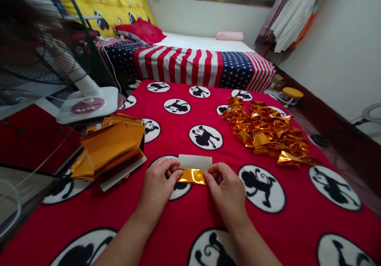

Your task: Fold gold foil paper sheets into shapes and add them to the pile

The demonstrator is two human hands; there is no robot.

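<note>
Left hand (pixel 159 178) and right hand (pixel 228 184) pinch the paper (pixel 193 176) at both ends, likely steadying its fold; sheets (pixel 111 147) lie at its ten o'clock.

Foil paper (pixel 193 176) btwn fingers (pixel 176 175): v. shiny, smooth; white strip (pixel 195 161) looks like dull paper. Blanket (pixel 174 226) under fingers: matt cloth. Folded foil pcs (pixel 264 133) R of fingers: shiny, crinkly. Paper stack (pixel 111 149) L: a bit shiny.
</note>
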